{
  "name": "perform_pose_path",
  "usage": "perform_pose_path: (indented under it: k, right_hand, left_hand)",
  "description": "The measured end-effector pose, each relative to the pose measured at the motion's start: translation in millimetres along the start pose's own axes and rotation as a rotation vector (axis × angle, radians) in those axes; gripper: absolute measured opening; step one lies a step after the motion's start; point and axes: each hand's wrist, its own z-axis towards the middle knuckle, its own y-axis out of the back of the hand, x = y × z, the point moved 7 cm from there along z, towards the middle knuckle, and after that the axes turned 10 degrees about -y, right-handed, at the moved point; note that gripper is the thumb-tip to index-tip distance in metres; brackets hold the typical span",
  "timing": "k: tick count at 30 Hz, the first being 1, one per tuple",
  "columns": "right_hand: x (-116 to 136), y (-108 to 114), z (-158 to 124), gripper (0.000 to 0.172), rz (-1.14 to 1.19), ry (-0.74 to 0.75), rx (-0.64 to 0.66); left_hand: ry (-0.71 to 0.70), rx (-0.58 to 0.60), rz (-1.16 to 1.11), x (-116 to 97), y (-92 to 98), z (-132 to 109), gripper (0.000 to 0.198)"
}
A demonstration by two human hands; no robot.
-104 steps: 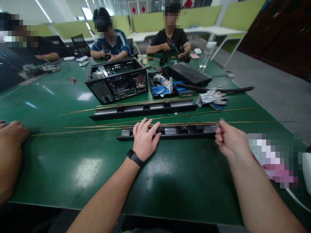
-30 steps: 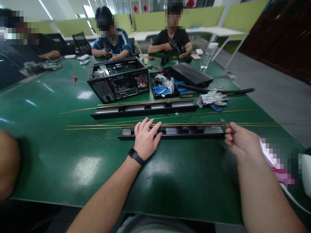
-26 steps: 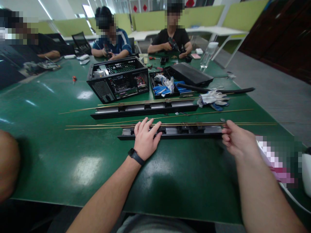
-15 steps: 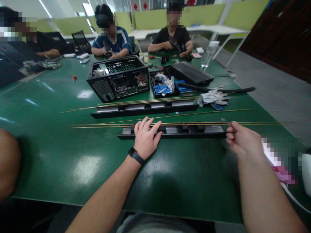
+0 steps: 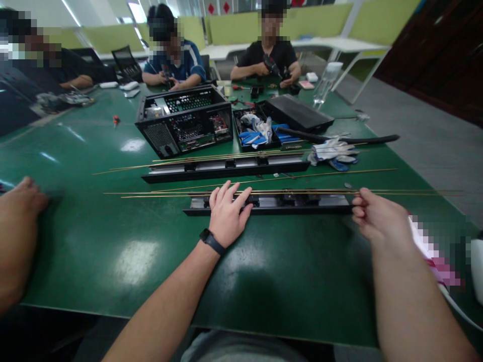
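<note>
My left hand (image 5: 227,213) lies flat, fingers spread, on the near black rail (image 5: 294,203) with silver inserts, pressing its left part down. At the rail's right end my right hand (image 5: 375,217) is closed in a pinch on a thin brass rod (image 5: 158,195) that runs along the rail's top. A second brass rod (image 5: 132,192) lies just behind the first one. A second black rail (image 5: 226,168) lies farther back with more brass rods on it.
Behind the rails stand an open black computer case (image 5: 184,120), a black tray with blue-white gloves (image 5: 254,131), a flat black panel (image 5: 300,113) and loose gloves (image 5: 332,151). Another person's hand (image 5: 17,216) rests at the left edge. Three people sit at the far side.
My right hand has slid the pinched brass rod to the right; its left end now sits farther right. My left hand stays put. The other person's hand at the left has come forward.
</note>
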Motion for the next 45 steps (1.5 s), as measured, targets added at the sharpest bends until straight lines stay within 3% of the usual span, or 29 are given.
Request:
perform_pose_path:
  k: [4, 13, 20, 29, 36, 45]
  right_hand:
    - [2.9, 0.8, -5.5, 0.041, -0.002, -0.014, -0.028]
    - [-7.9, -10.0, -1.9, 0.042, -0.076, 0.015, 0.105]
    - [1.0, 3.2, 3.5, 0.043, 0.016, -0.004, -0.002]
    - [-8.4, -8.1, 1.2, 0.037, -0.089, -0.002, 0.102]
    - [1.8, 3.6, -0.1, 0.042, 0.012, -0.022, -0.021]
    - [-5.0, -8.1, -6.6, 0.038, -0.075, -0.013, 0.071]
  left_hand:
    - [0.003, -0.002, 0.000, -0.8, 0.7, 0.1, 0.045]
    - [0.027, 0.023, -0.010, -0.9, 0.9, 1.2, 0.046]
    - [0.019, 0.022, -0.002, -1.0, 0.9, 1.1, 0.047]
    - [0.017, 0.026, -0.005, -1.1, 1.2, 1.4, 0.046]
    - [0.024, 0.028, -0.011, 0.1, 0.2, 1.2, 0.047]
    - [0.021, 0.019, -0.006, -0.9, 1.2, 1.0, 0.046]
